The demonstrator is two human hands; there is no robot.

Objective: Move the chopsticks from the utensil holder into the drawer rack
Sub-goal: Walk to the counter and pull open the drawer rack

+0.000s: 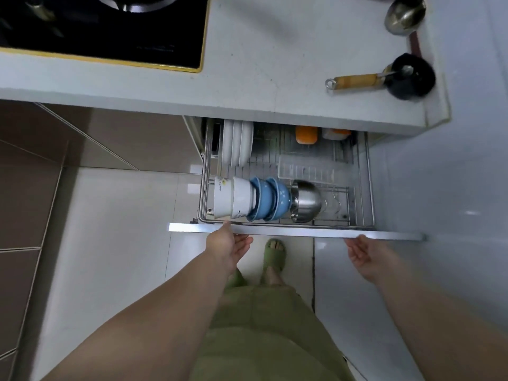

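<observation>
Both hands sit under the front edge of the pulled-out wire drawer rack (286, 166). The left hand (229, 244) is palm-up, fingers curled loosely beneath the long brushed-metal drawer front (295, 232), thumb touching its top lip. The right hand (360, 250) is likewise cupped and half open below the same bar, nearer the right end. Neither holds anything loose.

No chopsticks visible, and no utensil holder that can be identified; the dark round pot with a wooden-handled tool (412, 77) on the pale countertop (275, 64) may be it, but this cannot be confirmed.

Rack contents: upright white plates (237, 144) at rear left, a row of nested white and blue bowls (253, 199) lying on their sides at front, a steel bowl (306, 200) beside them, a clear plastic tray (310, 169) behind, orange-lidded containers (306, 134) at rear.

Judged step: drawer being opened or steadied, chopsticks not yet fetched.

Risks: a sharp tug could rattle or tip the side-lying bowls against each other. Fingers under the bar could be pinched if the drawer slides back. Bare toes in the green sandal (275, 255) stand just below the drawer front.
</observation>
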